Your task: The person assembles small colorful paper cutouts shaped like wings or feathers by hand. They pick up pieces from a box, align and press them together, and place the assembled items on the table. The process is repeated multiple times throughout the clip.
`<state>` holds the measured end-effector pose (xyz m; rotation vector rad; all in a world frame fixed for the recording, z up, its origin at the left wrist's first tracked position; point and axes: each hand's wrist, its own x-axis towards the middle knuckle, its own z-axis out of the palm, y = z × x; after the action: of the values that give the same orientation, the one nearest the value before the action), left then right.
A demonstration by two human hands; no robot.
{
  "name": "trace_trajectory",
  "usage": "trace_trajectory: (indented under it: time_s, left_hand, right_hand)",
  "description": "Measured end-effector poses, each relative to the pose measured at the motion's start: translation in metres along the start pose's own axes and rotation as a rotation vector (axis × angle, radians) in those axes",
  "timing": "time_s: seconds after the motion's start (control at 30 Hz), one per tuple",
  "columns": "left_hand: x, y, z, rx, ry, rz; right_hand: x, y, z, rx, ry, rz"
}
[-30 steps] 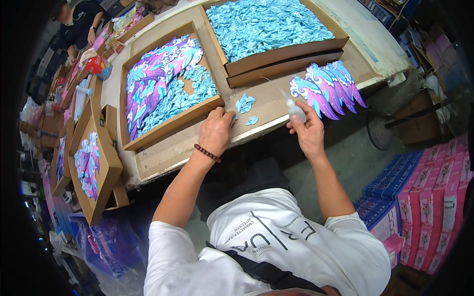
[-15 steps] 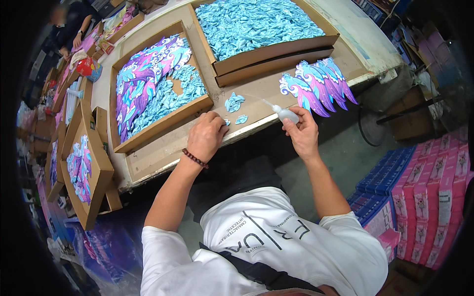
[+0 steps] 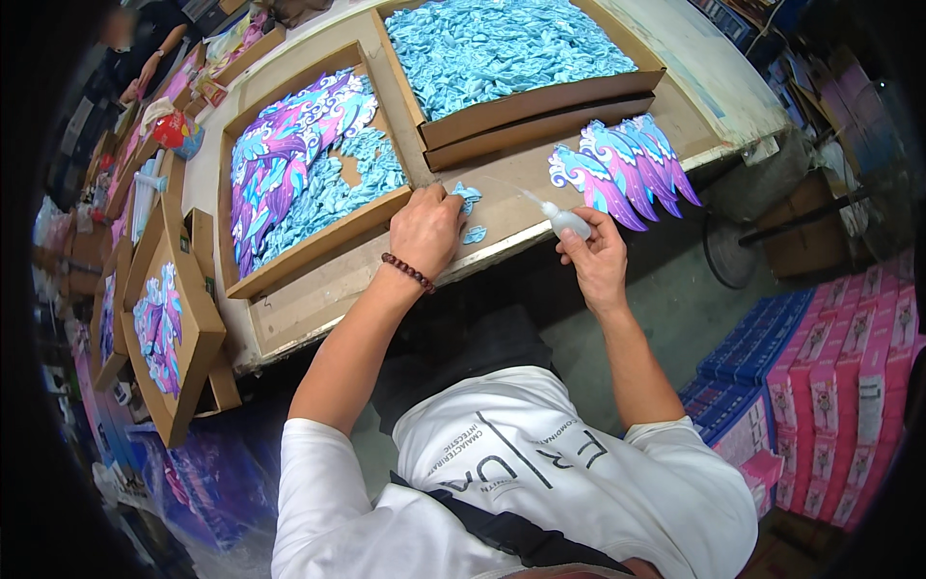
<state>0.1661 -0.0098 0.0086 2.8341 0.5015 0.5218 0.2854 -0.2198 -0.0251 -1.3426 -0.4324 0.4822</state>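
Observation:
In my right hand (image 3: 600, 259) is a small, pale squeeze bottle (image 3: 569, 223) with a thin nozzle pointing up and to the left. My left hand (image 3: 425, 234), wearing a dark bead bracelet, is bent palm-down over the table. Its fingers curl together beside several small light-blue pieces (image 3: 468, 196); what the fingertips pinch, if anything, is hidden. One loose blue piece (image 3: 474, 234) lies nearer the table's edge. Purple, blue and white wing-shaped cutouts (image 3: 632, 174) lie overlapped, fanned out beyond the bottle to the right.
A cardboard tray (image 3: 338, 239) at left holds patterned cutouts and blue pieces. Behind it a larger box (image 3: 540, 104) is heaped with blue pieces. Another box (image 3: 203, 347) hangs at the table's left side. Pink cartons (image 3: 830, 415) are stacked at right. A person (image 3: 145, 53) works at far left.
My left hand has moved up and to the right, over the table toward the blue pieces. My right hand, still holding the bottle, has shifted very slightly.

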Motion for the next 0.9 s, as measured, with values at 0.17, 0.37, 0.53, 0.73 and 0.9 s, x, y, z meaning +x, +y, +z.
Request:
trace_trajectory:
  time_s: [0.17, 0.37, 0.53, 0.73, 0.9]
  left_hand:
    - [0.001, 0.001, 0.004, -0.011, -0.004, -0.015]
    - [0.002, -0.005, 0.004, -0.035, -0.01, 0.008]
    - [-0.006, -0.007, -0.005, -0.055, 0.053, 0.017]
    - [-0.045, -0.032, -0.034, -0.034, 0.04, -0.092]
    - [-0.06, -0.036, -0.024, -0.159, -0.008, -0.121]
  right_hand:
    - [0.0, 0.0, -0.004, -0.005, 0.009, -0.019]
    - [0.0, 0.003, -0.003, 0.012, 0.007, 0.005]
    - [-0.001, 0.003, -0.003, -0.026, 0.003, -0.015]
    - [-0.004, 0.001, -0.004, -0.052, -0.007, -0.014]
    - [-0.01, -0.001, 0.005, -0.099, -0.078, 0.005]
